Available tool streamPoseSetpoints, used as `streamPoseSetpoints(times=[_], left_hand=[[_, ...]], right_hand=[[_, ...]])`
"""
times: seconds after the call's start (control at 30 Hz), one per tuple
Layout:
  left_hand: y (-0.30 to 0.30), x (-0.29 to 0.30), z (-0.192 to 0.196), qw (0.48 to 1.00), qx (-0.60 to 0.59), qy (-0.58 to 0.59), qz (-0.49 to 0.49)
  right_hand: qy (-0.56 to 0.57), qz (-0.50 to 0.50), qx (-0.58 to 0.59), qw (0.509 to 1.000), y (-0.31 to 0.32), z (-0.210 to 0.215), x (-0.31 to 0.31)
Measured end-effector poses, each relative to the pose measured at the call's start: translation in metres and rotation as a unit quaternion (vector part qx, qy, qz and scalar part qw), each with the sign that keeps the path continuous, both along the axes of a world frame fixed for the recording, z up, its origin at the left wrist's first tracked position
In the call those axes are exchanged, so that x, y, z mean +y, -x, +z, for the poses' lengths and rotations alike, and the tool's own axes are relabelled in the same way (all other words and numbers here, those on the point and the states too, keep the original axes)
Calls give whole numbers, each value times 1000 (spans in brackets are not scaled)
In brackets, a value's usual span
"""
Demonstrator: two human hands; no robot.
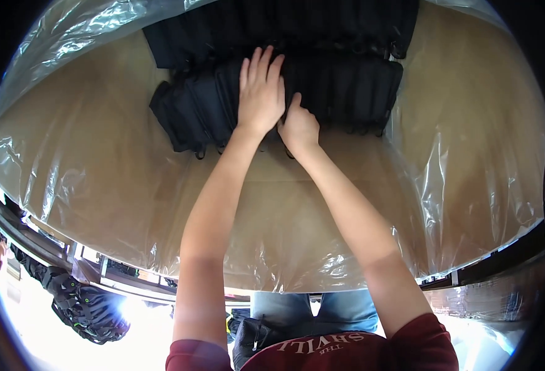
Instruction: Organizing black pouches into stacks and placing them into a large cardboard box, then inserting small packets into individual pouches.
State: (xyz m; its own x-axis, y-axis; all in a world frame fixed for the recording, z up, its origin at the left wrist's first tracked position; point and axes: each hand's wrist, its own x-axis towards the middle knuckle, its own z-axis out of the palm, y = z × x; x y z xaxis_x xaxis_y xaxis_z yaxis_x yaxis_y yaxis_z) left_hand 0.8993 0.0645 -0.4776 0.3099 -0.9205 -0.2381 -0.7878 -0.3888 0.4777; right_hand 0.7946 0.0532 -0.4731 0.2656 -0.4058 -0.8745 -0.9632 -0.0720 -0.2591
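Observation:
A row of black fabric bags point(353, 93) stands packed side by side, with small loops along the lower edge. My left hand point(261, 99) lies on top of this row, fingers stretched forward and slightly apart. Just right of it, my right hand point(299, 128) is closed at the near edge of the row, thumb pointing up. Its fingers are curled against a black bag and partly hidden. A second row of black bags point(285, 25) lies beyond the first.
Clear plastic liner point(433, 185) covers the brown cardboard walls and bottom of a large box point(99, 167). A rail point(44, 247) runs outside the box at the left. Below it, a black backpack point(90, 309) is seen near the floor at the lower left.

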Motion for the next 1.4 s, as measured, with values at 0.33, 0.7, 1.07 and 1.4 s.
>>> streamPoseSetpoints(times=[0.33, 0.7, 1.07, 1.4], left_hand=[[0, 24, -16, 992, -117, -36, -2], [-1, 26, -1, 994, 20, -9, 110], [2, 96, 79, 940, -11, -37, 340], [71, 115, 311, 917, 95, 13, 387]], right_hand=[[-69, 33, 50, 996, -8, -10, -6], [-60, 77, -28, 995, 11, 41, -22], [-5, 95, -10, 995, 52, 93, -42], [-7, 36, -263, 964, 110, 339, -99]])
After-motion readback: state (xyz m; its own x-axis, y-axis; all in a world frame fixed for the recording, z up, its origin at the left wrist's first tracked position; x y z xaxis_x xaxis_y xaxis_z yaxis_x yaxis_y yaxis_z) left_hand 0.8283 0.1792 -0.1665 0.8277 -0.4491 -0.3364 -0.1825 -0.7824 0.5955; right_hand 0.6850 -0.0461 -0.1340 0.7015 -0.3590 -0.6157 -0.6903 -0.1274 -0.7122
